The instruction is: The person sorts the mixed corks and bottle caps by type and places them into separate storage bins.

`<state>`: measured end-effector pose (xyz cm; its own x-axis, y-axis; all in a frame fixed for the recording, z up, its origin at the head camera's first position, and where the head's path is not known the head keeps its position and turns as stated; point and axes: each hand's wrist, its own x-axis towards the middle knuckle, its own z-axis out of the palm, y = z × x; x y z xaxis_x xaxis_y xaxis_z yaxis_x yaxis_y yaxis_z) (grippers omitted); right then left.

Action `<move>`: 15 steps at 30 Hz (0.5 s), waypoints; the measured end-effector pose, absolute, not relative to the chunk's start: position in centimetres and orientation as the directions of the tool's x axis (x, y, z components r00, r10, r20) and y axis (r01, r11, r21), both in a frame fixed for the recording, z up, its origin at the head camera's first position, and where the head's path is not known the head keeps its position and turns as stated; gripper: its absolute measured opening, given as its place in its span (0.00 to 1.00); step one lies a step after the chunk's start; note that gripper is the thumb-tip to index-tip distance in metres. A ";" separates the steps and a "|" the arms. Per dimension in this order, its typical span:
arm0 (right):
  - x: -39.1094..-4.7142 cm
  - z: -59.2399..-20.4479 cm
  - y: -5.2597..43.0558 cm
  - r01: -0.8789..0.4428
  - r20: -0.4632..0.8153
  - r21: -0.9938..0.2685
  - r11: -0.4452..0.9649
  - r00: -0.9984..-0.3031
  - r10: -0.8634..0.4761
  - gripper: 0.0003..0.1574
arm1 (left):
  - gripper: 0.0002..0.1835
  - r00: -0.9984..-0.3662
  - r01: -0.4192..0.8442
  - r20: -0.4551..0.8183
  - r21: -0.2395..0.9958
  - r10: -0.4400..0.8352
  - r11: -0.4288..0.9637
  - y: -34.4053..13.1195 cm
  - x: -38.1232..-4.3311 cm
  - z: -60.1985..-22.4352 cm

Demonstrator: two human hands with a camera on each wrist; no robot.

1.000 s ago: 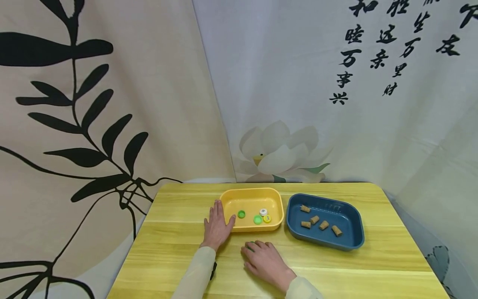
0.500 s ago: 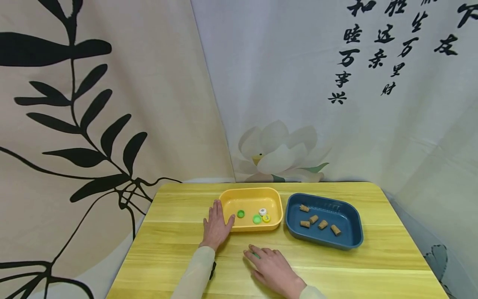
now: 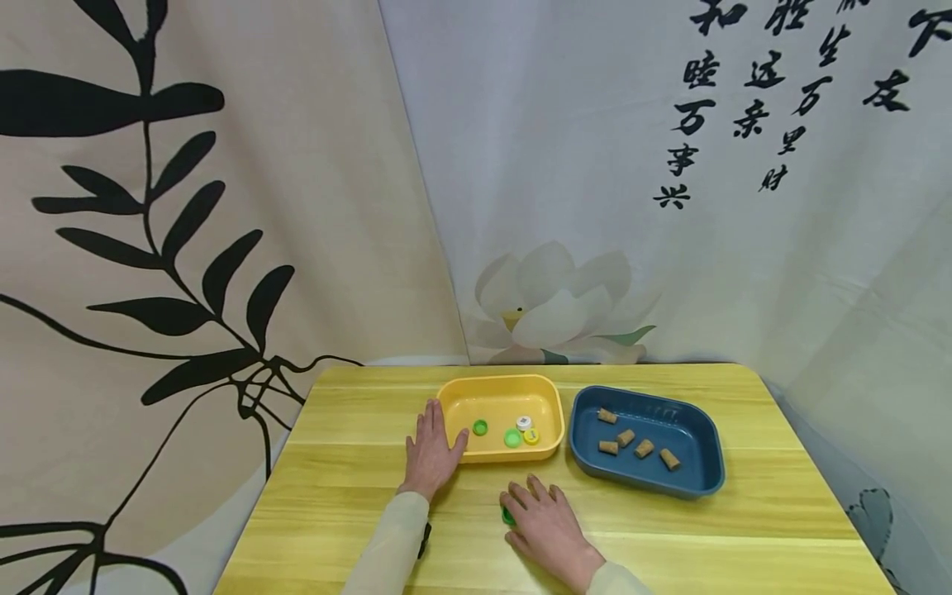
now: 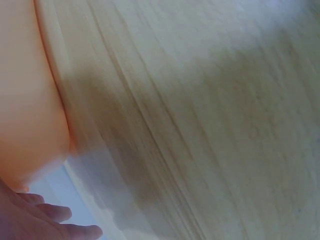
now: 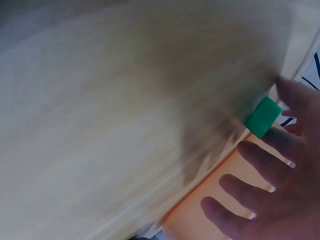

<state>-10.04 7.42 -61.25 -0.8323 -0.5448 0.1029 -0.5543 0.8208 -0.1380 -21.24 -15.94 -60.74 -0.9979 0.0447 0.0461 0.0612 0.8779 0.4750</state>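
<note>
My left hand [image 3: 431, 450] lies with straight fingers along the left side of the yellow tray [image 3: 552, 397], its thumb at the front rim. Inside that tray are a darker green cap [image 3: 479, 427], a light green cap [image 3: 512, 438], a white cap [image 3: 524, 422] and a yellow cap [image 3: 531, 436]. In front of the tray, my right hand [image 3: 550, 529] pinches a green bottle cap [image 5: 263, 117] between thumb and index finger, the other fingers spread. From above, the index finger hides most of this cap.
Right of the yellow tray stands a blue tray [image 3: 706, 463] with several corks [image 3: 625, 438] in it. Both rest on a wood-grain table [image 3: 357, 463]. A printed curtain [image 3: 335, 165] hangs right behind the table's far edge.
My right hand has shifted a little to the right with the green bottle cap, and its fingers have spread. My left hand stays at the yellow tray.
</note>
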 end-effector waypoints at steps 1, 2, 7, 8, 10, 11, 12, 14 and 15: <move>-10.0 -61.3 7.4 -0.558 0.124 -0.127 0.820 -0.829 -0.545 0.31 | 0.49 -0.998 0.058 0.040 0.474 0.044 0.879 -15.9 -21.2 -60.7; -10.0 -61.3 7.3 -0.559 0.140 -0.118 0.820 -0.827 -0.544 0.29 | 0.49 -0.998 0.060 0.043 0.476 0.045 0.877 -15.9 -21.2 -60.7; -10.0 -61.3 7.3 -0.557 0.174 -0.092 0.825 -0.825 -0.538 0.23 | 0.49 -0.998 0.066 0.050 0.477 0.048 0.876 -15.9 -21.2 -60.8; -9.9 -61.3 7.3 -0.557 0.174 -0.091 0.825 -0.825 -0.538 0.23 | 0.49 -0.998 0.065 0.049 0.478 0.047 0.876 -15.9 -21.3 -60.8; -9.8 -61.3 7.3 -0.557 0.177 -0.090 0.826 -0.825 -0.537 0.23 | 0.49 -0.998 0.058 0.037 0.475 0.046 0.878 -15.9 -21.3 -60.9; -9.8 -61.3 7.3 -0.556 0.178 -0.092 0.826 -0.825 -0.536 0.23 | 0.49 -0.998 0.057 0.035 0.475 0.046 0.878 -15.9 -21.3 -60.9; -9.8 -61.3 7.3 -0.557 0.181 -0.094 0.825 -0.825 -0.536 0.23 | 0.50 -0.998 0.055 0.033 0.474 0.045 0.879 -15.9 -21.3 -60.9; -9.7 -61.1 7.4 -0.559 0.190 -0.100 0.823 -0.823 -0.535 0.23 | 0.50 -0.998 0.055 0.034 0.472 0.045 0.880 -15.9 -21.3 -61.0; -9.6 -61.1 7.4 -0.559 0.193 -0.106 0.823 -0.823 -0.534 0.23 | 0.50 -0.998 0.056 0.035 0.471 0.045 0.880 -15.9 -21.3 -61.0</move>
<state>-9.63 7.39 -61.07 -0.8231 -0.5341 0.1930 -0.5586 0.8227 -0.1056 -21.31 -15.95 -60.96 -0.9984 0.0448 0.0353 0.0561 0.8804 0.4709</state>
